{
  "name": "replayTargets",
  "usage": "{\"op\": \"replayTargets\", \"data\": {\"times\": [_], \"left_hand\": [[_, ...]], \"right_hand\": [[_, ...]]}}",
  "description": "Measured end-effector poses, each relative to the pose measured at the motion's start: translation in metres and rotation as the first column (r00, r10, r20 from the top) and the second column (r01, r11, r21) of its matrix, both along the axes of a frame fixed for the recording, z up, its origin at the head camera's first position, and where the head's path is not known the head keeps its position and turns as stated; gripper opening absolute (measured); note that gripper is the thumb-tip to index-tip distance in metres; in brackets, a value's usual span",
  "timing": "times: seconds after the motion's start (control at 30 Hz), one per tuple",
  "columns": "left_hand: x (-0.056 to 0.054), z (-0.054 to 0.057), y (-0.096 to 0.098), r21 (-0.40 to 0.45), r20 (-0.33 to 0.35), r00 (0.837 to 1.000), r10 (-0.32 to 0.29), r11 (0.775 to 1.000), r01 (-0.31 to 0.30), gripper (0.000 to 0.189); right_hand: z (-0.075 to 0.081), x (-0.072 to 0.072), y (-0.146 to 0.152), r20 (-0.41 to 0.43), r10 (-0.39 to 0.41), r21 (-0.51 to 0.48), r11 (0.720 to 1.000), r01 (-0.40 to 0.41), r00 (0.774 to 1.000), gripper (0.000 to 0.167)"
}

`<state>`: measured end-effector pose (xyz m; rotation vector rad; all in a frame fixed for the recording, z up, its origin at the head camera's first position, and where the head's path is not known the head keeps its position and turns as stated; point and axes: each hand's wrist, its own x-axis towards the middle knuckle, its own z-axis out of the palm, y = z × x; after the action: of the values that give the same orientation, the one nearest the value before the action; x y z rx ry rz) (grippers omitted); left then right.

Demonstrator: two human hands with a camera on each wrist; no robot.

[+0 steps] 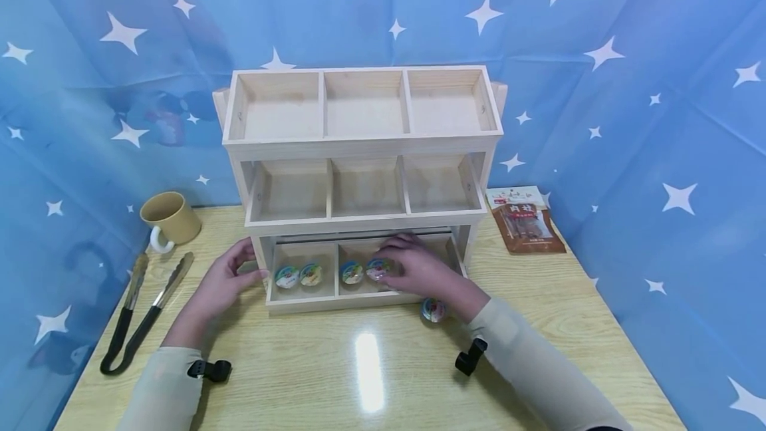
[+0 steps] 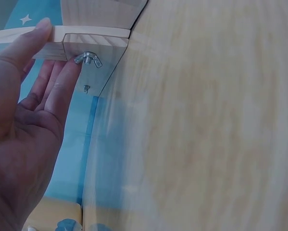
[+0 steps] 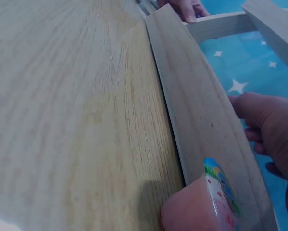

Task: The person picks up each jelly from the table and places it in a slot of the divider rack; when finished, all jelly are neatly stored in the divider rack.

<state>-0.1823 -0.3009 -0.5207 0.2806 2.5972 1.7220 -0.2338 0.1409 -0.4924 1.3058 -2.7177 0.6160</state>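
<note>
A three-tier wooden shelf point(image 1: 365, 148) stands at the back of the table. My left hand point(image 1: 230, 275) grips the left end of its bottom tier; in the left wrist view the thumb lies on the side board and the fingertips are beside a wing nut point(image 2: 88, 58). My right hand point(image 1: 421, 271) reaches into the bottom tier's middle compartment, fingers and thumb around a jelly cup point(image 1: 377, 269). Another jelly cup point(image 1: 352, 273) sits left of it. Two more, one with a yellowish lid point(image 1: 311, 275), stand in the left compartment. Below my right wrist, a pink jelly cup point(image 3: 189, 209) lies against the front board.
At the left stand a tan mug point(image 1: 173, 218) with a white handle and black-handled tongs point(image 1: 143, 318). A brown snack packet point(image 1: 526, 221) lies right of the shelf. Blue star-patterned cloth point(image 1: 628, 118) hangs behind and along the sides.
</note>
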Motion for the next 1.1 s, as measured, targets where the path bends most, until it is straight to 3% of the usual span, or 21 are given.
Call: {"op": "replayTargets", "data": {"times": [0.33, 0.53, 0.83, 0.97, 1.1], "left_hand": [[0.004, -0.001, -0.001, -0.006, 0.021, 1.000, 0.005, 1.000, -0.005, 0.073], [0.004, -0.002, -0.001, -0.010, 0.017, 1.000, 0.006, 1.000, -0.006, 0.074], [0.001, -0.001, 0.000, -0.010, 0.005, 1.000, 0.001, 1.000, -0.001, 0.074], [0.001, 0.000, 0.000, -0.008, -0.004, 1.000, -0.003, 1.000, 0.003, 0.073], [-0.001, -0.001, 0.000, -0.010, -0.013, 1.000, -0.006, 1.000, 0.006, 0.071]], "right_hand": [[0.011, 0.045, 0.047, 0.030, -0.131, -0.171, 0.976, 0.134, 0.991, 0.040], [0.006, 0.071, 0.083, -0.037, -0.195, -0.270, 0.946, 0.178, 0.980, 0.042], [-0.013, 0.104, 0.111, -0.042, -0.391, -0.308, 0.880, 0.360, 0.919, 0.039], [-0.023, 0.112, 0.113, -0.014, -0.464, -0.308, 0.845, 0.438, 0.886, 0.040], [-0.033, 0.117, 0.113, 0.016, -0.501, -0.292, 0.825, 0.483, 0.865, 0.045]]}}
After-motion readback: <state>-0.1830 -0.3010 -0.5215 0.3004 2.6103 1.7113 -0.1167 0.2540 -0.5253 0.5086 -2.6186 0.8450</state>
